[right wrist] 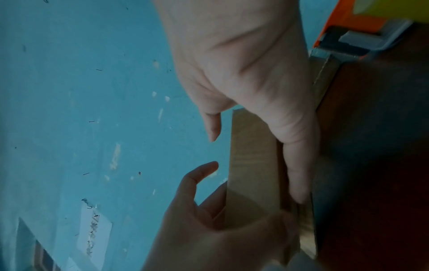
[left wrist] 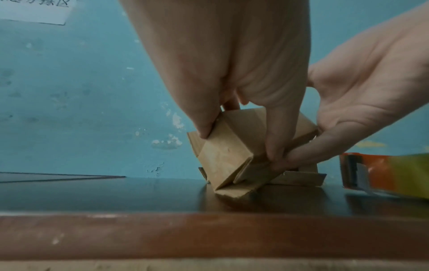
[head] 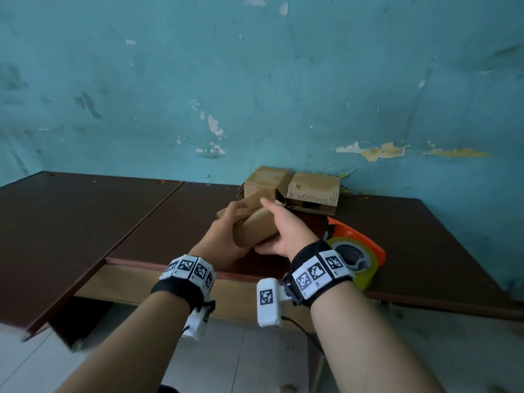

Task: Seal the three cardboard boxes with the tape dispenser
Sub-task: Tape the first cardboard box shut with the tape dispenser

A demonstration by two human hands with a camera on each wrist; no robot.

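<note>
Both hands hold a small cardboard box (head: 256, 228) (left wrist: 223, 157) just above the dark table, one corner touching it, its flaps loose. My left hand (head: 226, 232) grips its left side, thumb on one face and a finger on the flaps. My right hand (head: 285, 231) lies against the right side with straight fingers (right wrist: 297, 174) along the cardboard and its thumb lifted clear. Two more cardboard boxes (head: 265, 181) (head: 314, 188) stand by the wall behind. The orange tape dispenser (head: 355, 251) (left wrist: 383, 174) with its yellow-green roll lies to the right of my right wrist.
The dark brown table (head: 141, 217) runs along a peeling blue wall (head: 255, 95). A second tabletop panel (head: 56, 222) adjoins on the left. Its front edge (left wrist: 209, 236) is close to my wrists, with tiled floor below.
</note>
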